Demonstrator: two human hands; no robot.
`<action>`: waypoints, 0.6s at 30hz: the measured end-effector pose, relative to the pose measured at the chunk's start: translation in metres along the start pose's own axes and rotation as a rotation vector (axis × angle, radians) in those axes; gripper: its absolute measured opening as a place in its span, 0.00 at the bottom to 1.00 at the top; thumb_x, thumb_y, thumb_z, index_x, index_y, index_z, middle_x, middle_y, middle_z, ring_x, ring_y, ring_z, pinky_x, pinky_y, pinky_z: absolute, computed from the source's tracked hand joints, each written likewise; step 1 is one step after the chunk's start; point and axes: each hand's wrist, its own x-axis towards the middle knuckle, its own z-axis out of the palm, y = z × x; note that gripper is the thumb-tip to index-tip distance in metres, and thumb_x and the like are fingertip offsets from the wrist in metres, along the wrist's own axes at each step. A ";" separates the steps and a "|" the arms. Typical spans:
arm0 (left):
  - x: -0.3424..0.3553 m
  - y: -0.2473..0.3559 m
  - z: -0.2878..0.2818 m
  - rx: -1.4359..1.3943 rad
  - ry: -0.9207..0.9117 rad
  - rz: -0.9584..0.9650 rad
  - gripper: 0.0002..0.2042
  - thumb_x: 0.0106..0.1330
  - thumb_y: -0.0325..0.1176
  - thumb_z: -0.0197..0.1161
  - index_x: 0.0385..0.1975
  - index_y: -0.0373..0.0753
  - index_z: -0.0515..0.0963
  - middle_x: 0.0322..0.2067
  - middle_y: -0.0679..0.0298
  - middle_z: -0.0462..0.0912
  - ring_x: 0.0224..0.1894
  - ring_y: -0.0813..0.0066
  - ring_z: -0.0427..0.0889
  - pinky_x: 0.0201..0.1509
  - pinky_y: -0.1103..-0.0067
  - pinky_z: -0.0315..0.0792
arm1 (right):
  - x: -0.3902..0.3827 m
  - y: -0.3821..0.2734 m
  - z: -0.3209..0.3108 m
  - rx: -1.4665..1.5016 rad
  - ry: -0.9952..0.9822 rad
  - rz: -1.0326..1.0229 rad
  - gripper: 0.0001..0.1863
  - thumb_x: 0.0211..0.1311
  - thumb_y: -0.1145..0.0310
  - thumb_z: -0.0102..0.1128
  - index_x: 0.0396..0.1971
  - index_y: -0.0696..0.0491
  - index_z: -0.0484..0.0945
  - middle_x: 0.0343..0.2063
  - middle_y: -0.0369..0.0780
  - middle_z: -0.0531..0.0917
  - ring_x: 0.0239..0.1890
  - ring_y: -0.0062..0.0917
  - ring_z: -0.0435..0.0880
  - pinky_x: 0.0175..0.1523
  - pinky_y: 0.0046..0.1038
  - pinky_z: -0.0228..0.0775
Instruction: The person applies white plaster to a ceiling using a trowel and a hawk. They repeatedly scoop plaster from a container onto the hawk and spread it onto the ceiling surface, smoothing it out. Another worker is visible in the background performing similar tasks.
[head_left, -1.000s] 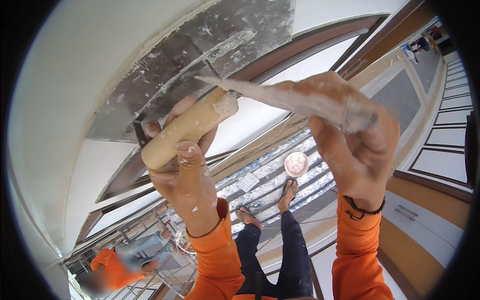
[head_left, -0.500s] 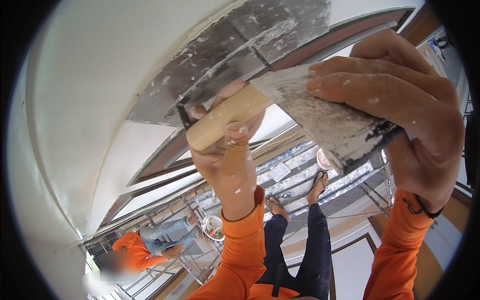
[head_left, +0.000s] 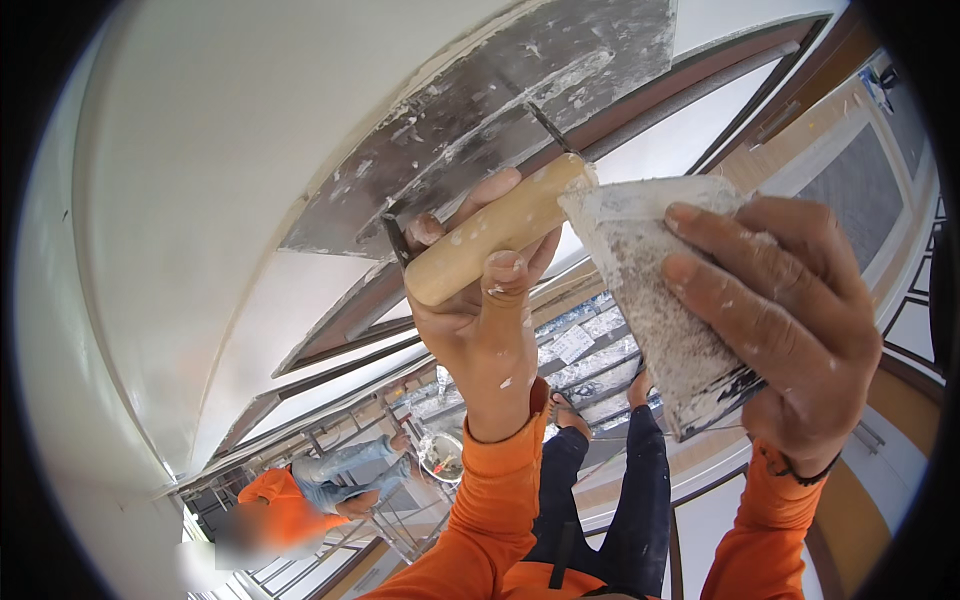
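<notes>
Tan trowel handle (head_left: 500, 222) sits clamped in the left hand's grip (head_left: 480, 335), blade (head_left: 450, 130) beyond; the right hand's grip (head_left: 800, 310) pinches a crusted scraper (head_left: 640, 260), its corner at the handle's end; pushed hard, it could skid into the left fingers (head_left: 490, 193).

One trowel (head_left: 490, 120), one scraper (head_left: 632, 262), one bucket (head_left: 454, 473)

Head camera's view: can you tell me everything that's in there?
Trowel: one, grey with tan handle, upper middle
Scraper: one, whitish and black, right of handle
Smooth surface: one, white, left side
Boards: several, grey and white, middle
Paper: one, white, on boards
Bucket: one, whitish, lower left
Other person: one, orange and blue, lower left
Left hand: one, white-specked, around handle
Right hand: one, white-specked, holding scraper
Sleeves: two, orange, bottom
Legs: two, dark-trousered, bottom
</notes>
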 end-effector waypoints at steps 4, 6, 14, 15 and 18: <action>-0.001 -0.005 -0.001 -0.015 0.014 -0.005 0.24 0.59 0.32 0.65 0.47 0.35 0.58 0.50 0.43 0.72 0.53 0.53 0.75 0.53 0.60 0.74 | -0.024 -0.002 0.019 0.220 0.103 0.158 0.17 0.47 0.72 0.66 0.40 0.58 0.79 0.36 0.47 0.84 0.38 0.34 0.79 0.41 0.30 0.71; -0.001 -0.002 -0.004 0.007 0.027 -0.008 0.25 0.59 0.33 0.66 0.48 0.36 0.57 0.51 0.43 0.72 0.53 0.52 0.75 0.53 0.60 0.74 | -0.044 0.000 0.044 0.510 0.269 0.301 0.17 0.48 0.76 0.65 0.42 0.60 0.78 0.35 0.45 0.84 0.37 0.30 0.79 0.41 0.28 0.72; -0.004 -0.004 -0.003 -0.009 0.017 -0.062 0.28 0.59 0.31 0.66 0.52 0.40 0.54 0.54 0.42 0.67 0.56 0.52 0.72 0.58 0.56 0.70 | -0.064 0.017 0.090 1.462 0.719 0.788 0.30 0.51 0.77 0.61 0.56 0.65 0.63 0.49 0.45 0.77 0.50 0.29 0.78 0.56 0.29 0.67; -0.004 -0.004 -0.003 -0.006 0.015 -0.064 0.28 0.59 0.31 0.65 0.52 0.40 0.54 0.54 0.42 0.67 0.57 0.52 0.71 0.58 0.55 0.68 | -0.060 0.025 0.085 1.466 0.633 0.800 0.32 0.49 0.78 0.60 0.57 0.65 0.63 0.49 0.45 0.77 0.51 0.28 0.77 0.58 0.28 0.66; -0.005 -0.001 -0.004 -0.008 0.028 -0.076 0.27 0.59 0.30 0.65 0.52 0.41 0.54 0.55 0.43 0.66 0.58 0.51 0.69 0.60 0.53 0.66 | -0.048 0.057 0.085 1.485 0.527 0.690 0.34 0.47 0.79 0.59 0.58 0.65 0.62 0.50 0.45 0.77 0.52 0.27 0.77 0.58 0.27 0.66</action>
